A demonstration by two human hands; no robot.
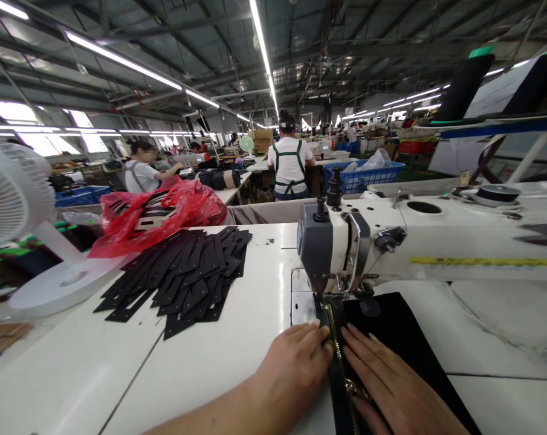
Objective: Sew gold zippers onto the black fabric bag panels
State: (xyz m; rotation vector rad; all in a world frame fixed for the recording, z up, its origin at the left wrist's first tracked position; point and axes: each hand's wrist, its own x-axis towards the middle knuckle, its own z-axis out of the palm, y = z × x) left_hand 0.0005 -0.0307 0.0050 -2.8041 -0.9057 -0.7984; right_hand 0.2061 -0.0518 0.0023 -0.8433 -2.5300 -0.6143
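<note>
Looking at a pretty loaded white worktop: messy heap of black pieces, red plastic bag just behind, sewing machine, gold-zippered black fabric.

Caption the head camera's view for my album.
Left hand and right hand flank a gold-toothed zipper at a white sewing machine.

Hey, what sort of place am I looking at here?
Most likely a sewing factory floor: there's an industrial-looking sewing machine right in front, a pile of matching black cut pieces on the table, and other people seated at worktables under long strip lights.
</note>
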